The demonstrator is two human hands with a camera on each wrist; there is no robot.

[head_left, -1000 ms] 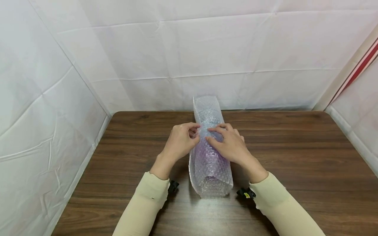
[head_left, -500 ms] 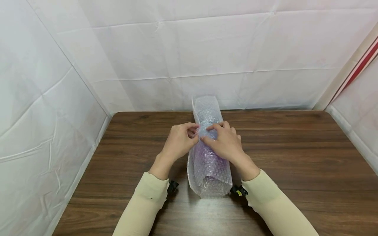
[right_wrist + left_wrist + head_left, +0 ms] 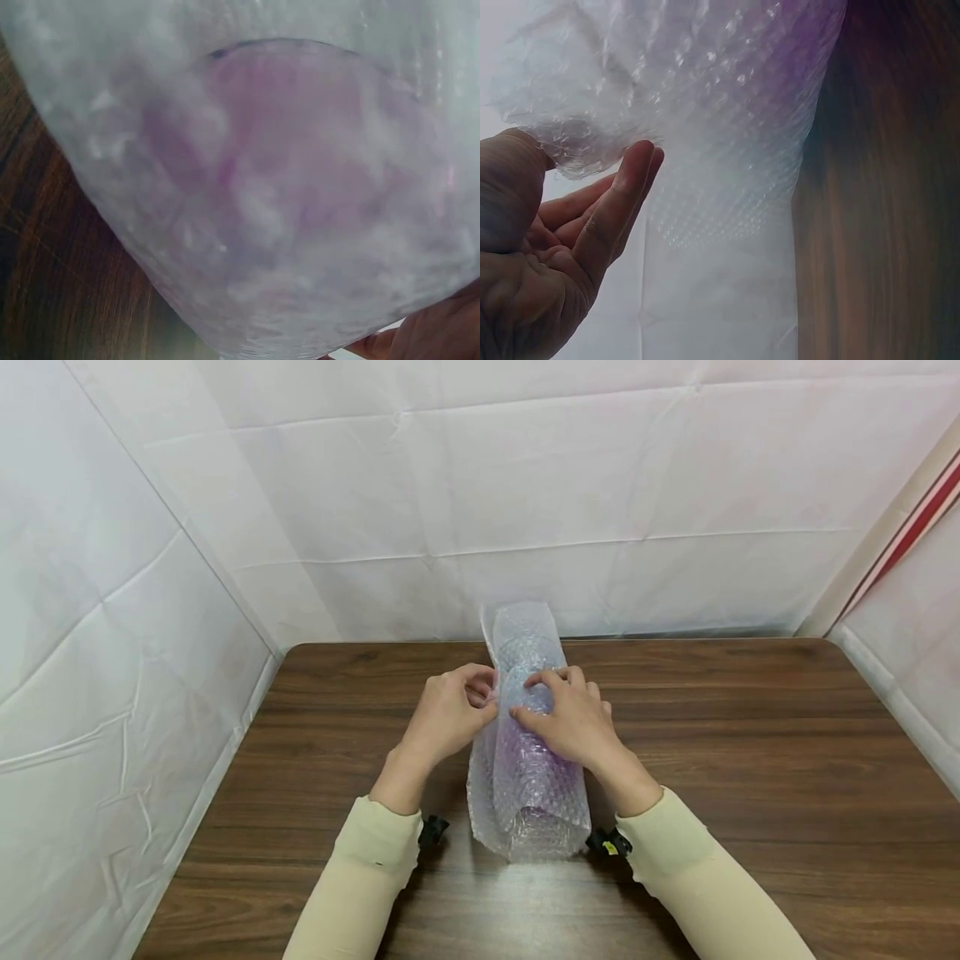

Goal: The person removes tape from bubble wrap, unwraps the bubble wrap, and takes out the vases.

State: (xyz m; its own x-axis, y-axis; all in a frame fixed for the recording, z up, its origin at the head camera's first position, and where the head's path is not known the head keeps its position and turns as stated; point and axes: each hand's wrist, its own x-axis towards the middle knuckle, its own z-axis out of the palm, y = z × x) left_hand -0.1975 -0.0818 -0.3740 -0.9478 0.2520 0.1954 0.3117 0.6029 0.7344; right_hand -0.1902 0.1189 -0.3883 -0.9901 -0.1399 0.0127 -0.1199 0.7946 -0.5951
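Note:
A roll of bubble wrap (image 3: 536, 760) lies lengthwise on the table, its far end near the back edge. Through the film shows something purple and bluish (image 3: 300, 142), too blurred to name. On the roll's left side my left hand (image 3: 447, 714) pinches the loose edge between thumb and fingers. The left wrist view shows this lifted film (image 3: 592, 142) bunched at the fingertips. My right hand (image 3: 573, 718) holds the roll from above and the right, fingers and thumb curved over it. Only part of the right fingers (image 3: 442, 330) appears in the right wrist view.
The brown wood-grain table (image 3: 750, 760) extends to both sides of the roll. White cloth walls (image 3: 525, 485) stand behind and to the left, with a red stripe (image 3: 911, 539) at the right. Small black devices (image 3: 609, 842) sit at both wrists.
My left hand has drawn the loose edge slightly left, so the flap stands farther from the roll. My right hand has shifted a little left over the roll.

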